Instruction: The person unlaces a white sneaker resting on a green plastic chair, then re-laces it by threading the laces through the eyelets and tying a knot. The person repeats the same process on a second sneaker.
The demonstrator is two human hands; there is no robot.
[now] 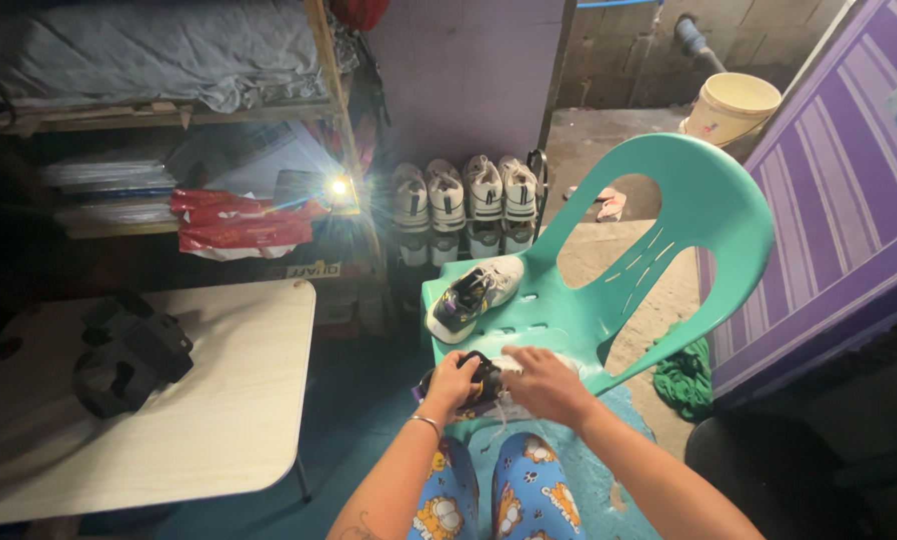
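Both hands were on one dark shoe at the front edge of the green chair.

The left hand [453, 383] had its grip closed round the dark sneaker with a white sole [481, 385], and the right hand [546, 384] lay on its pale end with fingers curled down; I could not tell how tight. The shoe lay sideways, its long way running from hand to hand, so neither hand was nearer. Its mate, a white and dark sneaker [474, 295], lay further back on the seat of the teal plastic chair [704, 215], toe pointing toward the hands. A pale wooden worktop [224, 400] stood well apart on the left.
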